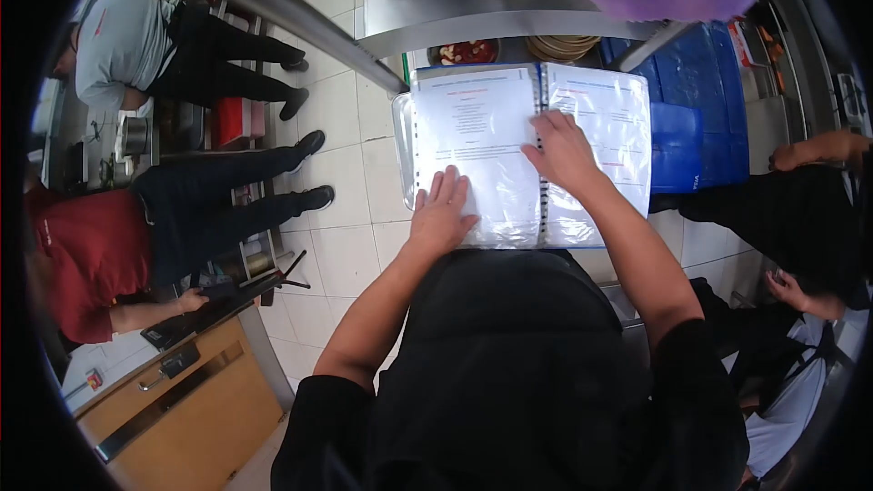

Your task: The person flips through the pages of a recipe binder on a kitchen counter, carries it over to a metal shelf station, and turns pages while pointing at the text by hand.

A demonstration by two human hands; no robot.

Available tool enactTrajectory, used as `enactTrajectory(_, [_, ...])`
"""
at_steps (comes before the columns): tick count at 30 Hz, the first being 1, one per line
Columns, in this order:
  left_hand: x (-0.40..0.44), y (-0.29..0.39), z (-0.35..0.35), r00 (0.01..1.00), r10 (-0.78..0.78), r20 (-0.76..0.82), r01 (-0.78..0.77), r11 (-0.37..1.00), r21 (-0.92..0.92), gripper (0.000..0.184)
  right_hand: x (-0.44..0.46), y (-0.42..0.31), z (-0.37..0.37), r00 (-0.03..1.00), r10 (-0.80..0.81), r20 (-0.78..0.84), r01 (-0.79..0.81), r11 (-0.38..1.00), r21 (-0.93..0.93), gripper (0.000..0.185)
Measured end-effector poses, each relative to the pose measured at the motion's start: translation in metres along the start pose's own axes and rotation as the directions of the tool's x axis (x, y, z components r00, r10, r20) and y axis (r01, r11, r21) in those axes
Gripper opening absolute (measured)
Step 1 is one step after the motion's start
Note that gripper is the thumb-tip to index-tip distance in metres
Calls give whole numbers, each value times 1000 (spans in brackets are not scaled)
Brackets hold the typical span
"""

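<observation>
Fingers of the left hand (438,223) are spreading wide, palm down, pressing on the lower outer part of the left page; they are gripping nothing. Right hand (568,153): fingers loosely parted, thumb standing away from them and pointing toward the left page, the hand lying over the inner edge of the right page by the spine. No pinch visible; cannot tell whether a fingertip is catching a sleeve edge.

Open blue-edged binder (496,218), printed white sheets in clear plastic sleeves, is lying right in front of the person, under both hands, its near edge meeting the black clothing. What is bearing it from below, cannot tell. Metal tray rim (400,150) is showing just beside its left edge; blue plastic container (677,150) is sitting to its right. Beyond the far edge, under a steel shelf (500,25), a metal bowl of red and white food (464,53) is standing near a stack of round tan pieces (559,47).

On handling, as judgement: slick sleeves are probably sliding easily, so a flat, light left palm suits better than hard fingertips. Right hand is best working near the punched edge without tugging on the holes. Glare is whitening parts of the plastic; a slight tilt would likely help legibility, with both covers evenly supported.
</observation>
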State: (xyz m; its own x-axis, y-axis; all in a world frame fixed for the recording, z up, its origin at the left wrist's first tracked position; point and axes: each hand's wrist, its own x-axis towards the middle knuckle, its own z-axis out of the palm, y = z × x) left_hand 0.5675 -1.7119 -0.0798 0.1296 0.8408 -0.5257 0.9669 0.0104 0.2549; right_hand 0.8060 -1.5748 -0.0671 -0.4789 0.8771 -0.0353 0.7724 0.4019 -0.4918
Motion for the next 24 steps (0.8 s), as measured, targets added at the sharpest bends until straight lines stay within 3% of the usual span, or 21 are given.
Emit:
enactTrajectory(2, [1, 1, -5, 1000, 25, 3, -25, 1000, -15, 77, 42, -23, 14, 989, 104, 102, -96, 992, -79, 56])
enactTrajectory(5, [5, -5, -34, 983, 57, 172, -49, 998, -45, 77, 87, -36, 32, 989, 126, 73, -109, 975, -195, 65])
enactTrajectory(6, [7, -12, -37, 975, 94, 201, -86, 995, -47, 76, 101, -38, 31, 970, 183, 158, -148, 966, -211, 73])
enactTrajectory(10, [13, -38, -47, 938, 225, 265, -224, 974, -34, 74, 130, -50, 29, 940, 251, 233, -164, 927, -337, 83])
enactTrajectory(16, [19, -52, -56, 892, 324, 315, -328, 944, -42, 71, 141, -54, 23, 916, 266, 300, -134, 908, -398, 82])
enactTrajectory(24, [21, -58, -53, 887, 348, 303, -333, 937, -103, 70, 132, -42, 30, 965, 161, 205, -77, 928, -366, 78])
